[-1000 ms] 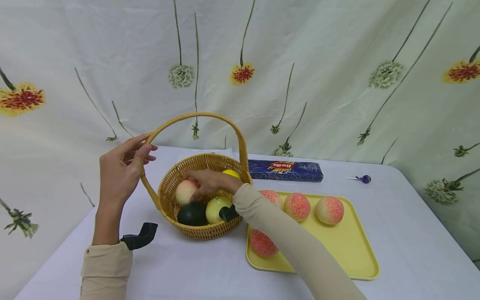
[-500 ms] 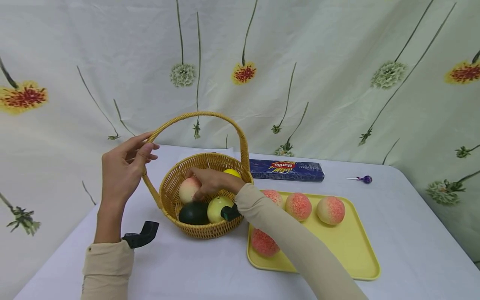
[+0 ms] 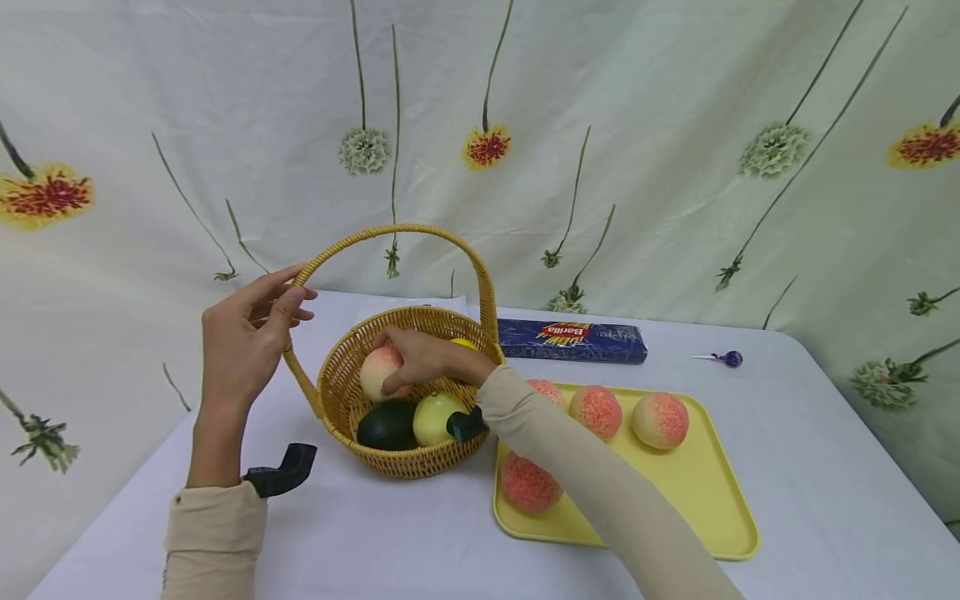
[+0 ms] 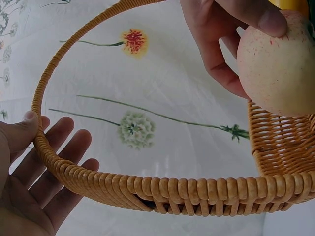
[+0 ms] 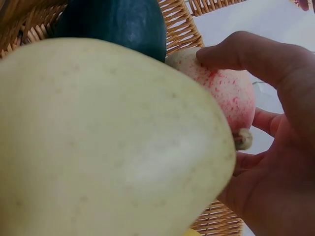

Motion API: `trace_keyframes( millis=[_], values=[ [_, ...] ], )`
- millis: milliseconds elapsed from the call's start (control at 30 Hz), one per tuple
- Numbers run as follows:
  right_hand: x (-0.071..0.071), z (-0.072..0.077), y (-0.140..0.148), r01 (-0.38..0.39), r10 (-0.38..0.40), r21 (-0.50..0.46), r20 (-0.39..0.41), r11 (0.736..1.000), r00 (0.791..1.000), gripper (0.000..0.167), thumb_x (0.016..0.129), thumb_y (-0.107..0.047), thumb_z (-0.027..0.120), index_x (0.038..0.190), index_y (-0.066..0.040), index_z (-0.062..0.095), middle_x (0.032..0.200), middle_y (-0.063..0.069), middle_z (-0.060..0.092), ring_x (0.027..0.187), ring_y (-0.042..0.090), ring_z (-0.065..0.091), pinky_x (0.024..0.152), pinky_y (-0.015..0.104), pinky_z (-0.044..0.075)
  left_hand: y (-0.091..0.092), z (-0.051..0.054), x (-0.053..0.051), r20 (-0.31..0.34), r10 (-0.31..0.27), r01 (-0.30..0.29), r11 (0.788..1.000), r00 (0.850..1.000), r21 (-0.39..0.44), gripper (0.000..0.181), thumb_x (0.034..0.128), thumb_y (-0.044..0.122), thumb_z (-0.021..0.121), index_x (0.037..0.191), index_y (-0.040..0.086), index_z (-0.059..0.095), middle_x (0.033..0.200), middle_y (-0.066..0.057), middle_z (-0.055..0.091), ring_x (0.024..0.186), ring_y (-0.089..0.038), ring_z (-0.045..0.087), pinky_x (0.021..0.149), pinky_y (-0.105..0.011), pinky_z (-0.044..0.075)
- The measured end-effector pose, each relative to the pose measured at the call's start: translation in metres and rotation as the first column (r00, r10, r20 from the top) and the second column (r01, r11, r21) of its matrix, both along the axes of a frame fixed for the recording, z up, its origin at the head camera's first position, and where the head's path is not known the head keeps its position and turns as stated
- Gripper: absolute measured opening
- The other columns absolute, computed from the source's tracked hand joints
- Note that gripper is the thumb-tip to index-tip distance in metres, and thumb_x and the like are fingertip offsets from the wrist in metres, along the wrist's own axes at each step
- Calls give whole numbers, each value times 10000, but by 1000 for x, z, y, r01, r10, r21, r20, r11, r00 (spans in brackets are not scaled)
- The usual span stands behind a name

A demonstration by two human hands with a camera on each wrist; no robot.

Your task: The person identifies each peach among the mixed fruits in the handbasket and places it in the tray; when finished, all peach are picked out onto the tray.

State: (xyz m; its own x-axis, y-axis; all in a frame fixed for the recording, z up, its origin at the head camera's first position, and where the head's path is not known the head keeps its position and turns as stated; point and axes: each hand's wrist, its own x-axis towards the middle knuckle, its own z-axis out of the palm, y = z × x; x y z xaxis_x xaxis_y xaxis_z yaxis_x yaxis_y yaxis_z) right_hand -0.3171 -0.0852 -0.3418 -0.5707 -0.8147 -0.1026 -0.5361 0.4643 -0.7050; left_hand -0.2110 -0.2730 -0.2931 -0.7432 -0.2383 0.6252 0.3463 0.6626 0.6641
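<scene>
A wicker basket stands left of centre, its tall handle arching above it. My left hand holds the handle's left side between thumb and fingers. Inside the basket, my right hand grips a pale pink peach, fingers over the far side and thumb on the near side. The left wrist view shows this peach above the basket's wicker wall. Nearer the front lie a dark green oval fruit and a round pale green fruit. A yellow fruit is mostly hidden behind the right hand.
Right of the basket lies a yellow tray bearing several peaches, partly covered by the right sleeve. A blue Barilla box lies behind the tray, and a purple lollipop farther right. A flowered cloth hangs behind the table.
The right hand and its peach have shifted slightly up and to the right, away from the dark green fruit. The left hand keeps its place on the handle.
</scene>
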Motion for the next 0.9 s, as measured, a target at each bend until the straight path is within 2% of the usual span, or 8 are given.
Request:
trace_keyframes(
  millis=[167, 267, 500, 667, 900],
  values=[
    [3, 3, 5, 27, -26, -20, 57, 999, 998, 583, 820, -183, 724, 1305, -144, 403, 1121, 30, 545, 945, 132, 586, 754, 229, 501, 0, 0, 0, -3, -4, 4, 1000, 1000, 3, 323, 949, 233, 603, 1270, 225, 642, 978, -1, 710, 728, 58, 633, 604, -100, 483],
    [2, 4, 7, 26, -23, -43, 66, 999, 998, 594, 819, -183, 729, 1312, -147, 399, 1109, 23, 551, 941, 131, 589, 755, 229, 503, 0, 0, 0, -5, -5, 5, 1000, 1000, 5, 321, 949, 232, 603, 1268, 225, 643, 976, 2, 710, 729, 55, 635, 601, -102, 483],
    [0, 5, 12, -24, 26, -139, 19, 990, 999, 591, 827, -161, 742, 1320, -125, 418, 1175, 49, 526, 984, 139, 583, 766, 230, 530, 0, 0, 0, -2, 0, 0, 1000, 1000, -2, 325, 950, 239, 600, 1272, 236, 640, 978, -2, 708, 731, 42, 641, 599, -101, 482],
    [-1, 6, 19, -87, 81, -213, -34, 973, 996, 584, 861, -201, 720, 1359, -97, 433, 1225, 60, 535, 1027, 136, 579, 805, 239, 526, 1, 0, 0, -3, -1, 1, 1000, 1000, -2, 326, 951, 237, 599, 1274, 228, 639, 994, -56, 708, 727, 49, 637, 598, -99, 481],
    [6, 6, 35, -118, 102, -280, -70, 953, 992, 527, 909, -236, 658, 1388, -163, 449, 1314, 33, 509, 1094, 112, 547, 868, 259, 497, 1, 0, 0, 4, 5, -5, 1000, 1000, -4, 327, 952, 236, 596, 1276, 229, 637, 1006, -86, 705, 723, 73, 623, 598, -98, 480]
  ],
)
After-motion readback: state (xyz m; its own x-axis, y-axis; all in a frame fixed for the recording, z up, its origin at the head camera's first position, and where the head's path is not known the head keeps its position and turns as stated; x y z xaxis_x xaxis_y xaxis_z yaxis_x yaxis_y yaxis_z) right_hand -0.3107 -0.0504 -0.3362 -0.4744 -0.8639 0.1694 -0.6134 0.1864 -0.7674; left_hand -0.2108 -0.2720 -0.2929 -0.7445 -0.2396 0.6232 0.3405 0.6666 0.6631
